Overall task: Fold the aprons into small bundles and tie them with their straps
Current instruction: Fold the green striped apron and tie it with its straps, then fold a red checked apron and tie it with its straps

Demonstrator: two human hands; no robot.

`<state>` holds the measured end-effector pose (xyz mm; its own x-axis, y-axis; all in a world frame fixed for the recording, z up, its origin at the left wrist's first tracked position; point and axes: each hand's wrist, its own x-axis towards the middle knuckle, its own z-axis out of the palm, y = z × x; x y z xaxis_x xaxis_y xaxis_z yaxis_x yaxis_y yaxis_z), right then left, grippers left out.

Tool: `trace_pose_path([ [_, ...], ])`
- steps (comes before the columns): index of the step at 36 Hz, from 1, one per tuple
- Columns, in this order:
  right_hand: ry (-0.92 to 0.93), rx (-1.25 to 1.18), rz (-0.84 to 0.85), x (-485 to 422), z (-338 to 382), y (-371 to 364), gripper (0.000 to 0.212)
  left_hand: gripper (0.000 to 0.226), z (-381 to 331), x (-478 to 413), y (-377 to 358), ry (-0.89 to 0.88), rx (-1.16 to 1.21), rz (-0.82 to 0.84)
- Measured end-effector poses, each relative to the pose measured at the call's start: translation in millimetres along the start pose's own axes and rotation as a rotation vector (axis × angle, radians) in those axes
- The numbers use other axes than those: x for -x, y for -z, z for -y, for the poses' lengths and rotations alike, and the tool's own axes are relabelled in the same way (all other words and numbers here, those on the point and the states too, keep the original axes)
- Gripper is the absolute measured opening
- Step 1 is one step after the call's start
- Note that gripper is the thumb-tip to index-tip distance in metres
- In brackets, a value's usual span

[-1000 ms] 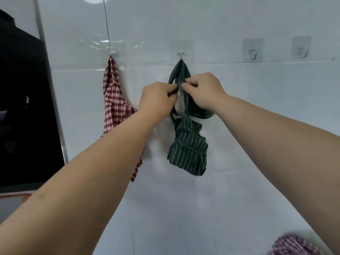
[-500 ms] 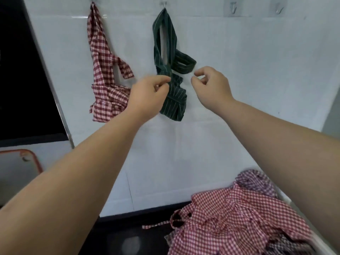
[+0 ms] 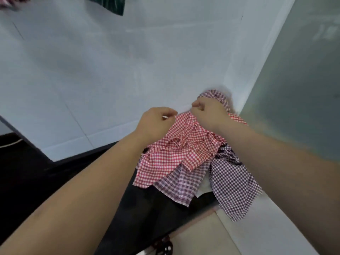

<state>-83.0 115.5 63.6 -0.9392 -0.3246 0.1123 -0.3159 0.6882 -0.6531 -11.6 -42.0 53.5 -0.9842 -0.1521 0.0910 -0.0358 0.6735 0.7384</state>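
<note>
Here, a heap of aprons was seen piled in the corner where the white wall (image 3: 92, 70) met a grey-green panel (image 3: 303, 70). The red checked apron (image 3: 176, 153) was laid uppermost, its lower part spilled over a lilac checked apron (image 3: 180, 184) and, to the right of that, a dark checked apron (image 3: 233, 181). Both of these were draped over the edge of a white ledge (image 3: 266, 236) above a black surface (image 3: 156, 208). A further plum checked piece (image 3: 215, 94) was glimpsed behind the heap, against the wall.

The right hand (image 3: 207, 115) was held at the top of the red checked apron with its fingers curled, and the cloth's upper edge was gathered into its grip. The left hand (image 3: 156, 122) was set just beside it, at the left end of the same edge, with fingers curled and thumb brought towards the forefinger. Whether any cloth was pinched there could not be told, the frame being blurred.

High on the wall, cut off by the top of the view, the bottom of a green striped bundle (image 3: 108, 4) was shown, and well to its left a scrap of a red checked bundle (image 3: 11, 0).
</note>
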Motion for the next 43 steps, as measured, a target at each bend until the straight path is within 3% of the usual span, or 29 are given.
trace_pose_path([
  [7, -0.211, 0.111, 0.100, 15.7, -80.1, -43.8, 0.031, 0.030, 66.6, -0.9, -105.9, -0.023, -0.175, 0.405],
  [13, -0.362, 0.090, 0.153, 15.2, -113.0, -65.9, 0.035, 0.052, 92.0, -20.4, -146.8, 0.129, -0.414, 0.598],
  [15, -0.415, 0.058, 0.187, 15.0, -116.4, -72.6, 0.037, 0.048, 103.4, -27.8, -152.9, 0.123, -0.500, 0.624],
  [17, -0.437, 0.032, 0.216, 15.5, -117.7, -78.0, 0.040, 0.036, 109.8, -31.9, -154.2, 0.153, -0.451, 0.498],
  [19, -0.451, -0.020, 0.197, 14.3, -117.8, -81.7, 0.044, 0.041, 106.2, -33.9, -147.1, 0.242, -0.290, 0.322],
  [23, -0.422, -0.129, 0.072, 8.3, -108.2, -77.6, 0.074, 0.043, 87.5, -33.9, -106.6, 0.424, 0.311, -0.047],
  [25, -0.380, -0.033, 0.095, 6.0, -102.0, -74.0, 0.097, 0.037, 79.0, -34.6, -81.1, 0.494, 0.629, -0.187],
  [27, -0.356, -0.036, 0.184, 6.0, -90.0, -72.5, 0.108, 0.031, 73.3, -30.5, -60.4, 0.496, 0.793, -0.238],
  [31, -0.197, -0.154, 0.364, 22.5, -53.9, -87.6, 0.088, 0.032, 69.8, 10.5, -35.3, 0.415, 0.699, -0.143],
  [33, -0.124, -0.100, 0.301, 34.0, -44.4, -97.5, 0.077, 0.038, 78.6, 34.4, -29.9, 0.392, 0.573, -0.094],
  [36, -0.095, 0.059, 0.170, 53.2, -32.8, -109.8, 0.070, 0.020, 95.2, 74.1, -12.1, 0.382, 0.291, -0.032],
  [38, -0.037, 0.129, 0.101, 64.7, -23.2, -116.0, 0.062, 0.046, 106.1, 98.0, 1.6, 0.410, 0.151, -0.001],
  [41, 0.129, 0.136, 0.079, 86.6, 1.4, -130.2, 0.059, 0.039, 118.7, 135.3, 24.0, 0.418, -0.098, -0.045],
  [43, 0.213, 0.167, 0.089, 96.3, 15.9, -139.8, 0.065, 0.032, 130.7, 155.4, 35.0, 0.500, -0.173, -0.197],
])
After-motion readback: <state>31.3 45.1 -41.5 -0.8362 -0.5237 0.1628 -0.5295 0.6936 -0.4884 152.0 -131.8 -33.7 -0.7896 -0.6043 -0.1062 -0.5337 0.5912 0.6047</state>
